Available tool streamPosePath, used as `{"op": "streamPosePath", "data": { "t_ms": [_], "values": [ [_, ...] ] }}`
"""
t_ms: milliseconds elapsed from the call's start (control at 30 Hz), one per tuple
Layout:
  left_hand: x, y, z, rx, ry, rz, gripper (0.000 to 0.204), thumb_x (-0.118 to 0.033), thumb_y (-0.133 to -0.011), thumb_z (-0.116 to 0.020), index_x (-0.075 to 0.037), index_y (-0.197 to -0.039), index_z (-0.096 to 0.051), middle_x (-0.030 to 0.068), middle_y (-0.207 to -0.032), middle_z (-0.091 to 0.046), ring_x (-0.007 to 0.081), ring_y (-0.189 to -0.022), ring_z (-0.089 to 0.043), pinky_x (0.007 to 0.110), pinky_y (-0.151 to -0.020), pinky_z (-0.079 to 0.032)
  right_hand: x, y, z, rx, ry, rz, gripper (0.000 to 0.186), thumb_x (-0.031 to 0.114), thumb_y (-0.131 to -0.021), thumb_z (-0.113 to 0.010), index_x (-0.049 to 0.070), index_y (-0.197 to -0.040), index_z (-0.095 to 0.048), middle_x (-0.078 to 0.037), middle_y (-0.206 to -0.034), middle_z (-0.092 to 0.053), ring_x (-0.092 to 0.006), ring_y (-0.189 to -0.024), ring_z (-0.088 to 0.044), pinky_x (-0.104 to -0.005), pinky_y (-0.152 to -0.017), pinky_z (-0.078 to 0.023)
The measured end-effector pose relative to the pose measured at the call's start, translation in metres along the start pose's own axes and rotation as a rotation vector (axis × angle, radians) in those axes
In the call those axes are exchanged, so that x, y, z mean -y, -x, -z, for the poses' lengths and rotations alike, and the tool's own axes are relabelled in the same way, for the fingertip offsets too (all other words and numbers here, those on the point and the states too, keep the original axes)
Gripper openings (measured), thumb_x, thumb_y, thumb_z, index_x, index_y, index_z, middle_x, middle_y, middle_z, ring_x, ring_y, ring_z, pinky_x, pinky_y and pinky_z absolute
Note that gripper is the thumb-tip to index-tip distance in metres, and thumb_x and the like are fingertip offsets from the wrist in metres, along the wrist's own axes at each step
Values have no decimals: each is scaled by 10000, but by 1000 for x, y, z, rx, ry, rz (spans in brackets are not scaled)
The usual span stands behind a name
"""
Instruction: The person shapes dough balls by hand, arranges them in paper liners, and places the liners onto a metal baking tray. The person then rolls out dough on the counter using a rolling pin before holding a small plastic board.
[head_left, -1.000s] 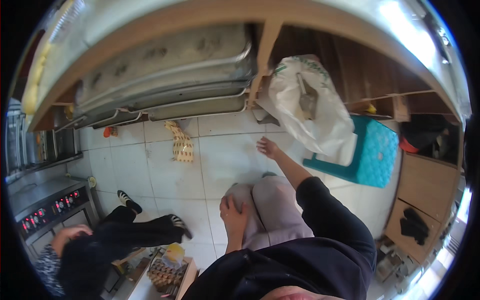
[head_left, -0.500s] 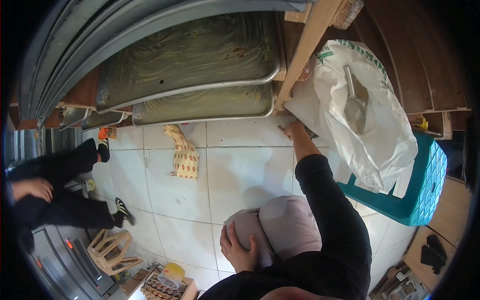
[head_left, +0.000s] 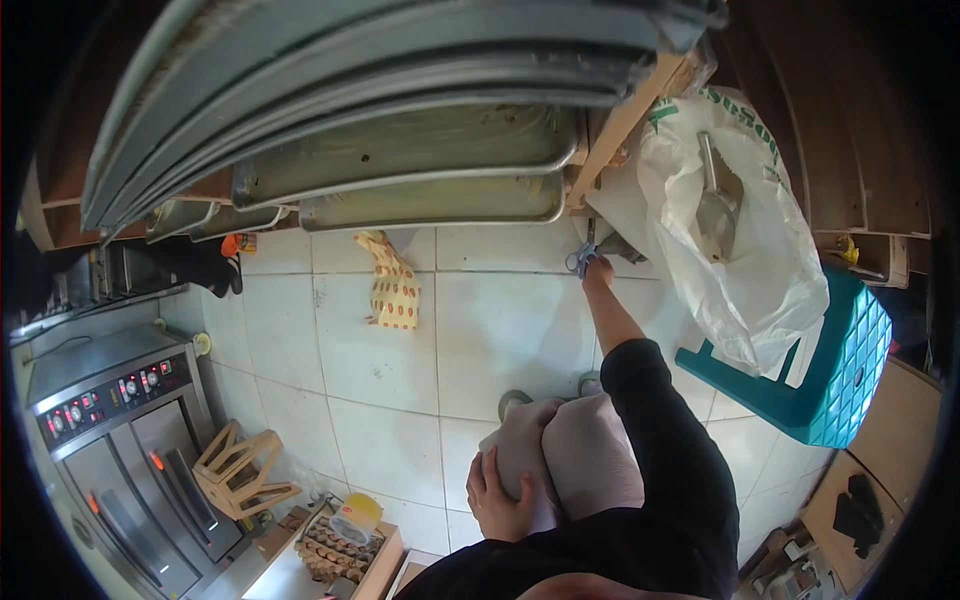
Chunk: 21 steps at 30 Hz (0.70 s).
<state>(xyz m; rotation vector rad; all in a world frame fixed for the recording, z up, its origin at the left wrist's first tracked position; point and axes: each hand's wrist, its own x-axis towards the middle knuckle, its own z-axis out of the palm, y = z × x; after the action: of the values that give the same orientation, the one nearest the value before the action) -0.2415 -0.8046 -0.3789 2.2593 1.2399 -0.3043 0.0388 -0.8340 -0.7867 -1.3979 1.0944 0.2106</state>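
My right arm reaches forward and down, and my right hand is closed on a pair of scissors with pale blue handles, low over the tiled floor beside the rack post. Spread fingers of my left hand lie flat on my left thigh, holding nothing. Right of my reaching arm stands an open white sack with a metal scoop in it. The sack's lower part rests against a teal plastic stool. A dark object sits on the floor close to my right hand; its kind is unclear.
Greased baking trays fill a wooden rack ahead, with more trays overhead. A yellow patterned bag lies on the floor. At left are an oven, a wooden stool and another person's foot. Egg trays stand below.
Scissors now show in my right hand, which has shifted slightly. The view has tilted, bringing the overhead trays lower. The other person has moved back toward the far left, uncovering the oven.
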Motion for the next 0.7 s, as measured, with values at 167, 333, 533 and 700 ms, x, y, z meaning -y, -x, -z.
{"op": "streamPosePath", "data": {
  "t_ms": [167, 333, 533, 700],
  "values": [
    [-5, -10, -4, -34, 32, -38, 557, -288, -661, -573, -107, -1159, -401, 175, -1149, -390, 347, -1037, -393, 425, -849, -331, -4, -18, -10, 372, 76, 92, 252, -51, -643, -514, 59, -864, -564, -69, -723, -568, -161, -587, -557, -270, -407, -414],
    [2, -15, -5, -59, -2, -62, 547, -274, -660, -566, -106, -1157, -409, 182, -1132, -407, 354, -1028, -398, 421, -855, -329, 12, 20, -42, 286, -517, 182, 341, -58, -629, -427, 69, -944, -397, -67, -717, -505, -171, -530, -479, -263, -408, -401],
    [10, -24, -8, -103, 9, -74, 532, -271, -665, -552, -105, -1151, -413, 187, -1126, -412, 355, -1011, -409, 418, -841, -340, 20, 30, -34, 192, -614, 260, 605, -120, -586, -381, 109, -1133, -262, -88, -802, -466, -162, -649, -485, -269, -487, -426],
    [10, -21, -8, -74, 29, -98, 528, -264, -663, -551, -101, -1147, -416, 187, -1126, -412, 354, -1011, -411, 418, -841, -341, 23, -36, -14, 482, -260, 112, 519, -70, -595, -417, 49, -1095, -490, -33, -714, -485, -155, -535, -468, -228, -487, -408]
  ]
}}
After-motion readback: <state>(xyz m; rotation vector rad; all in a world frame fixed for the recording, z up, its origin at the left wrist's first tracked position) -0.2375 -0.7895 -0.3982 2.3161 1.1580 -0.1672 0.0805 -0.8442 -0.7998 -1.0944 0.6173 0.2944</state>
